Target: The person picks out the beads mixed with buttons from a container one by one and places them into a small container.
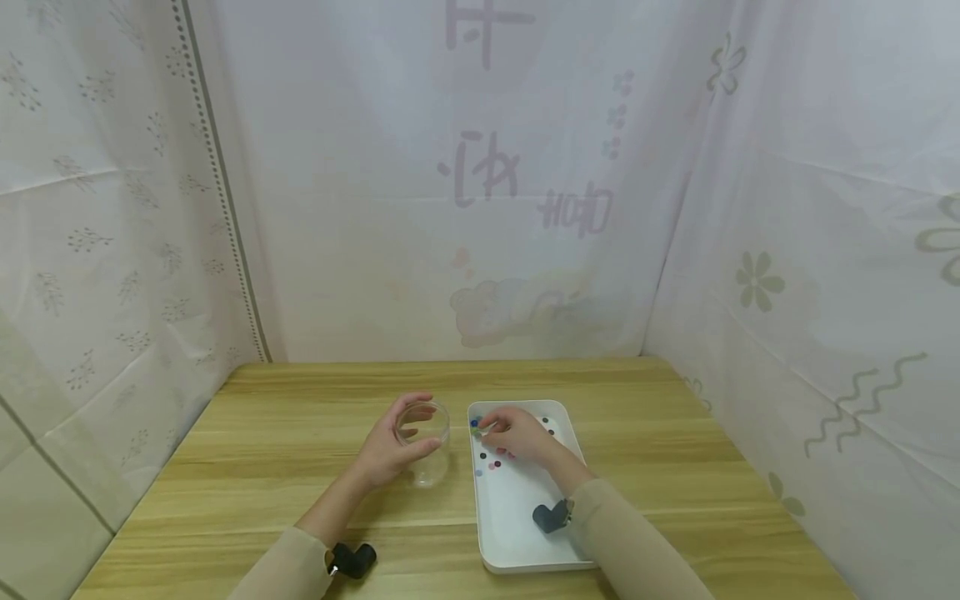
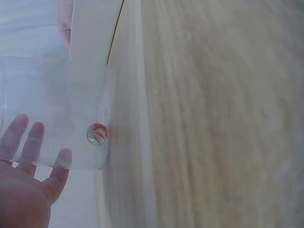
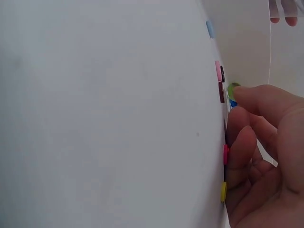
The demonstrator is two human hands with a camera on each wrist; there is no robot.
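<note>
So the left hand has its fingers curled round a clear jar, on the left side of the wooden tabletop, just left of a white tray. One marble with red swirls sits at the bottom of the jar. The right hand is down in the far left part of the tray, fingers bent, thumb tip right up against a green glassy piece. Honestly can't tell if it's properly pinched or just touched. A blue piece is right beside the green one. Around the hand there's a bunch of little flat discs: a light blue disc nearer, a pink disc, plus a yellow disc and a hot-pink disc close by the curled fingers.
</note>
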